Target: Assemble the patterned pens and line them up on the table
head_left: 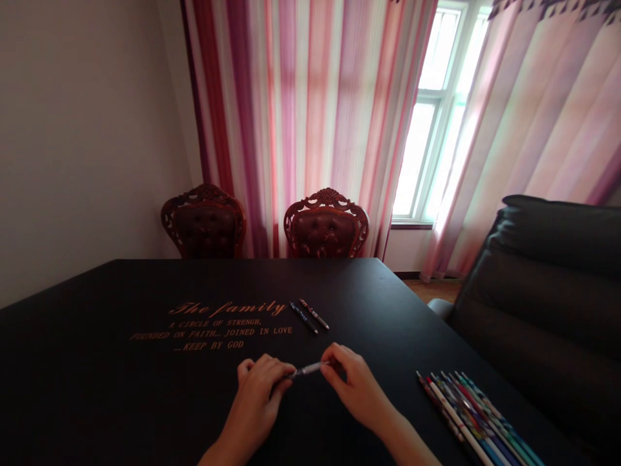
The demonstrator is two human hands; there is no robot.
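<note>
While the left hand point(262, 383) and right hand point(351, 378) hold opposite ends of a pen point(310, 369) in a fingertip grip over the near tabletop point(160, 401), two other pens point(304, 318) lie beyond the hands.

- 12 o'clock: a striped curtain point(310, 97) in red, purple and white.
- 2 o'clock: a white-framed window point(439, 97), bright with daylight; farther out, a pinkish curtain point(538, 116) with a dark tasselled valance point(548, 8).
- Between 3 and 4: a black padded armchair point(548, 317).
- 8 o'clock: gold lettering point(228, 309) on the black tabletop point(87, 362), headed "The family" (with "STRENGH" so spelt).
- 9 o'clock: a carved wooden chair point(208, 223) with a button-tufted back; its twin point(325, 230) near the dial's centre.
- 10 o'clock: a plain wall point(87, 123).
</note>
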